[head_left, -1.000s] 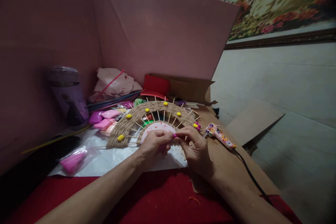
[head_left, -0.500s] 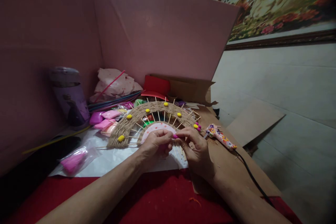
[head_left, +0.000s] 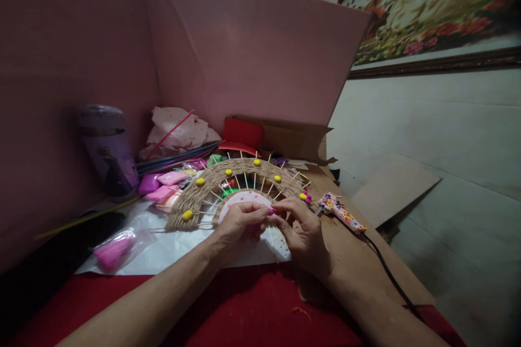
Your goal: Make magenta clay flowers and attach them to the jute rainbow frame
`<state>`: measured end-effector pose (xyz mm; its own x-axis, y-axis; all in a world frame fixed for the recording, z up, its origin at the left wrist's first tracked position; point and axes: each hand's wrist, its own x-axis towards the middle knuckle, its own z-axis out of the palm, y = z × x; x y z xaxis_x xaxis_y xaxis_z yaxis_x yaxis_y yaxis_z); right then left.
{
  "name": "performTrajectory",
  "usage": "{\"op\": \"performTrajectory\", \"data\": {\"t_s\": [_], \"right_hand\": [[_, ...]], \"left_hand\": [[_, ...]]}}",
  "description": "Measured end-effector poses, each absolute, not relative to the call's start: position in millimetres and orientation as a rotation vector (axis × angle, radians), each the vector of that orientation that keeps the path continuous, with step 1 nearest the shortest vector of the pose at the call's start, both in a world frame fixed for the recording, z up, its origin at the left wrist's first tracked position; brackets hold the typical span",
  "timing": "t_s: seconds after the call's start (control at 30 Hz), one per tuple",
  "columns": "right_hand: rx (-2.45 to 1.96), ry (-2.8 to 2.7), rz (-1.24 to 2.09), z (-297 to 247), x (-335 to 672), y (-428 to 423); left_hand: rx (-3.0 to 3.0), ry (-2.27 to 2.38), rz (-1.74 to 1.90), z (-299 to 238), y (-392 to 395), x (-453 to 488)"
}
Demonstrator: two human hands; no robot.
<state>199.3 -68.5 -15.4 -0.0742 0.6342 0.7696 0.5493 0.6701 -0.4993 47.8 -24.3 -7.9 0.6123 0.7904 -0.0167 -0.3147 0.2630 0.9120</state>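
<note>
Between the fingertips of both hands is a small magenta piece of modelling clay (head_left: pixel 271 211). My left hand (head_left: pixel 243 225) pinches it from the left, and my right hand (head_left: pixel 300 230) pinches it from the right. Just behind the hands lies a fan-shaped craft (head_left: pixel 211 178) of woven twine on thin sticks, with a spotted pink half-round centre (head_left: pixel 249 197). Several yellow clay discs (head_left: pixel 200 181) dot the twine. At its right end, small magenta pieces (head_left: pixel 308 196) sit around one yellow disc (head_left: pixel 303 196). My hands hide the craft's lower right part.
A flower-patterned glue gun (head_left: pixel 342 212) with a black cord lies on cardboard (head_left: pixel 378 260) at the right. Bagged pink clay (head_left: pixel 114 252), more clay packs (head_left: pixel 163 193) and a purple tumbler (head_left: pixel 109 154) stand left. Red cloth (head_left: pixel 244 309) covers the front edge.
The magenta clay is turned slightly between my fingertips, and less of it shows. Both hands stay in nearly the same place; the craft has not visibly moved.
</note>
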Motion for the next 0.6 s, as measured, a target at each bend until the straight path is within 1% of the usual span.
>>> {"op": "performTrajectory", "data": {"t_s": [0.6], "right_hand": [[-0.990,-1.699,0.069,-14.4,198.4,-68.1]], "left_hand": [[1.054,0.543,0.814,-7.2,-22.7,48.3]]}}
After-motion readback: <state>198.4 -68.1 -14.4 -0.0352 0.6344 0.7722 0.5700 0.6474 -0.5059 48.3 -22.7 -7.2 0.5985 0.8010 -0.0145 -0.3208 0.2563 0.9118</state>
